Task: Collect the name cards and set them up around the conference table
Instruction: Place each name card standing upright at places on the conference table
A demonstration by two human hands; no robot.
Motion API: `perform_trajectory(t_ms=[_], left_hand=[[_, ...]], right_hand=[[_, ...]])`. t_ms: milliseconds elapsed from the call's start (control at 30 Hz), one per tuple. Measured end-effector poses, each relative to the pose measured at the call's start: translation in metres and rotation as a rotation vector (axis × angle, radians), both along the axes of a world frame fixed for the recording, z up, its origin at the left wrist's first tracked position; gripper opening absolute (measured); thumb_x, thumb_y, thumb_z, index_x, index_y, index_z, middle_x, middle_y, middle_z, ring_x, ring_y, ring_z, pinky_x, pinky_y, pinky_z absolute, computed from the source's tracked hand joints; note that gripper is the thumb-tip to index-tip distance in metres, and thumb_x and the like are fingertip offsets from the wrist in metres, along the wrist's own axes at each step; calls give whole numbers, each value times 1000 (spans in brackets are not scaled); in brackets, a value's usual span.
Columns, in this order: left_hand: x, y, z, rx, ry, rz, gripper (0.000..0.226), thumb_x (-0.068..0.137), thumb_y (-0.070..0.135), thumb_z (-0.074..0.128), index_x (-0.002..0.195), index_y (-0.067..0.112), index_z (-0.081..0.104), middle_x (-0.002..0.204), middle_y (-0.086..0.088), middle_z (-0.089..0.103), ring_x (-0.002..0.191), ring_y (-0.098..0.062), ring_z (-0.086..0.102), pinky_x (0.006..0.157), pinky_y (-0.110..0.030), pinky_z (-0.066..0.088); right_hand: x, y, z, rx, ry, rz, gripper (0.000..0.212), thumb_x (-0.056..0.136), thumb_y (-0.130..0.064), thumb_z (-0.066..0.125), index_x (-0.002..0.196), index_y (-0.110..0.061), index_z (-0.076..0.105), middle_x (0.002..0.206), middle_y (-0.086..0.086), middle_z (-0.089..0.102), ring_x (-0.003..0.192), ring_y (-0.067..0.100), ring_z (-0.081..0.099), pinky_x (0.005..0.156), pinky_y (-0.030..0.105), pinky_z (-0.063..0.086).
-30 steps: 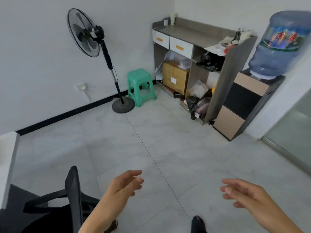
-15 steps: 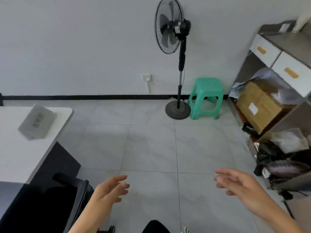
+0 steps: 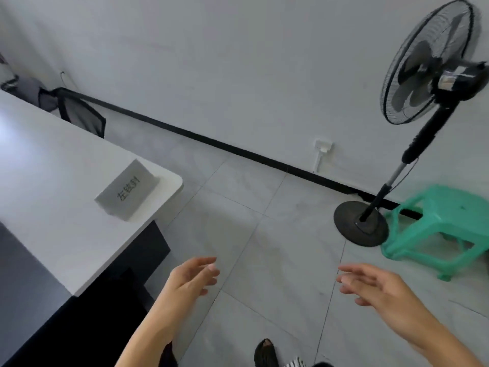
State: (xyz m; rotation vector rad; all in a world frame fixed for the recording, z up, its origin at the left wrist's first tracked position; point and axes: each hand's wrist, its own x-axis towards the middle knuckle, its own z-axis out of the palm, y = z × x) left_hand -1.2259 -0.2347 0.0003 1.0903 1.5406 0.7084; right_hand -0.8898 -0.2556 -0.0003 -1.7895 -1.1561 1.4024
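white folded paper name card (image 3: pixel 127 191) stood near white table (image 3: pixel 47 165) corner | left hand (image 3: pixel 188 278) and right hand (image 3: pixel 381 292) held loose, empty, well apart from it

Soft, even light with faint shadows; glare whitens the table (image 3: pixel 39 160) at far left; the fan (image 3: pixel 447 80) bends and smears near the edge.
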Motion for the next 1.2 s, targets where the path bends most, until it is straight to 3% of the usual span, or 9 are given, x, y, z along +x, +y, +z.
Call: perform_trajectory(t_ms=[267, 400, 467, 533, 600, 867, 1000, 1133, 1200], left_hand=[[-28, 85, 1, -51, 58, 222, 19, 92, 30, 57, 109, 29, 66, 98, 1, 75, 91, -7, 70, 86, -31, 54], [-44, 126, -7, -64, 105, 397, 22, 86, 39, 61, 106, 30, 67, 96, 4, 76, 88, -8, 70, 87, -39, 56], [-49, 152, -8, -78, 135, 457, 19, 88, 37, 60, 106, 33, 66, 97, 1, 75, 89, -8, 70, 86, -40, 56], [-49, 176, -5, -83, 164, 479, 19, 91, 34, 59, 109, 36, 64, 101, 1, 73, 91, -5, 68, 82, -34, 57], [-55, 197, -4, -78, 156, 539, 20, 91, 33, 58, 110, 38, 63, 104, 3, 72, 93, -4, 67, 81, -31, 56], [-90, 211, -9, -136, 156, 838, 18, 91, 28, 59, 105, 39, 61, 102, -2, 72, 90, -7, 69, 87, -30, 55], [-135, 222, -20, -129, 166, 959, 21, 91, 31, 59, 111, 34, 63, 104, 1, 71, 99, -8, 66, 93, -32, 51], [-189, 248, -24, -100, 225, 957, 21, 92, 33, 57, 113, 35, 58, 103, 8, 66, 100, -2, 60, 77, -16, 43], [-220, 261, -34, -89, 268, 941, 27, 90, 33, 59, 118, 32, 57, 107, 9, 65, 102, -3, 59, 76, -15, 43]], right_hand=[[-34, 180, -3, -14, 33, 247, 21, 81, -27, 70, 102, -26, 72, 96, -2, 77, 90, 14, 73, 87, 43, 54], [-64, 276, -8, -3, 49, 426, 73, 42, -74, 76, 100, -30, 72, 94, -4, 78, 88, 12, 73, 78, 34, 53], [-78, 329, -10, -2, 61, 491, 61, 52, -66, 77, 100, -29, 72, 93, -4, 78, 87, 11, 73, 80, 38, 54], [-97, 376, -9, -2, 53, 553, 28, 77, -35, 74, 102, -24, 72, 91, -4, 78, 86, 12, 73, 86, 43, 55], [-122, 422, -12, -14, 29, 650, 19, 85, -21, 68, 104, -22, 71, 91, -3, 77, 84, 10, 72, 83, 38, 55], [-234, 518, -11, -11, -10, 988, 19, 86, -22, 68, 105, -26, 70, 93, -1, 77, 85, 8, 72, 76, 28, 53], [-294, 536, -20, 0, -29, 1103, 20, 86, -26, 68, 106, -29, 68, 96, -4, 76, 86, 4, 71, 75, 24, 52], [-352, 547, -21, 27, -42, 1146, 20, 86, -27, 67, 106, -30, 67, 96, -5, 76, 87, 2, 70, 75, 22, 52], [-382, 553, -23, 46, -73, 1179, 20, 86, -29, 67, 106, -32, 67, 95, -6, 75, 87, 0, 69, 78, 23, 54]])
